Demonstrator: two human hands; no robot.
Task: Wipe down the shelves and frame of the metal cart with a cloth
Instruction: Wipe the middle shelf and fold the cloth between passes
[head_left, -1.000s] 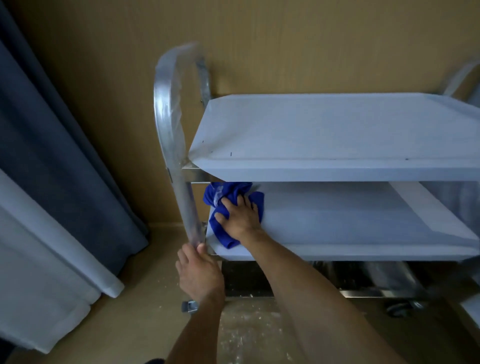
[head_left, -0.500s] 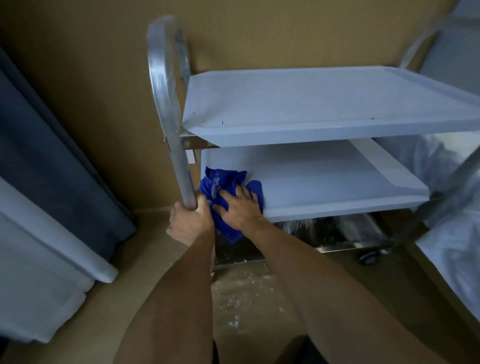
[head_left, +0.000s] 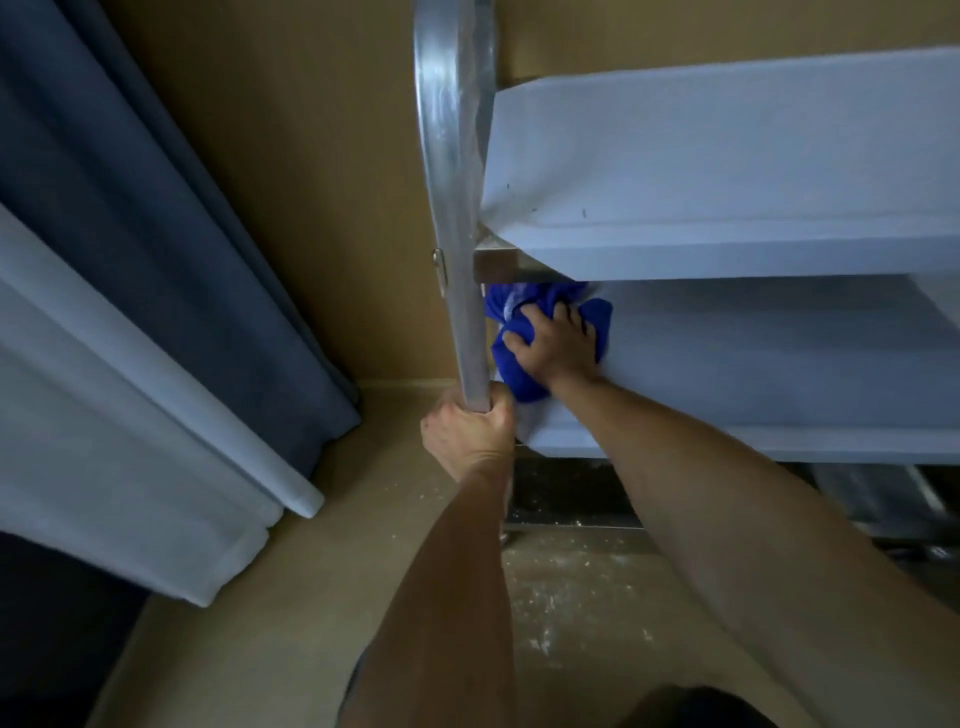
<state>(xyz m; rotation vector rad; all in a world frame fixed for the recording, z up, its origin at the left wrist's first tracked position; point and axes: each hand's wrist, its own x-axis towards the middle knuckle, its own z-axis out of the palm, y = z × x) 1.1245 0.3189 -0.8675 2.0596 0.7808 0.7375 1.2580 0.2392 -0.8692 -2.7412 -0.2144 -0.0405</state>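
- Here, the right hand's fingers (head_left: 563, 317) spread and curl into the bunched blue cloth (head_left: 519, 364), gripping and pressing it down on the middle shelf (head_left: 779, 353), right at the corner nearest the metal post (head_left: 457, 208).
- The right hand (head_left: 556, 345) lies on top of the cloth; its forearm runs back over that shelf's front lip.
- The left hand (head_left: 467, 434) wraps tightly around the post, just below and beside the cloth, thumb and fingers closed round the tube.
- The top shelf (head_left: 727, 156) joins the post above the cloth, overhanging its far edge.
- A dark blue curtain (head_left: 156, 208) and a pale curtain (head_left: 104, 415) hang well away from the post, on its far side from the shelves.
- The tan floor (head_left: 363, 519) below the post carries white specks.
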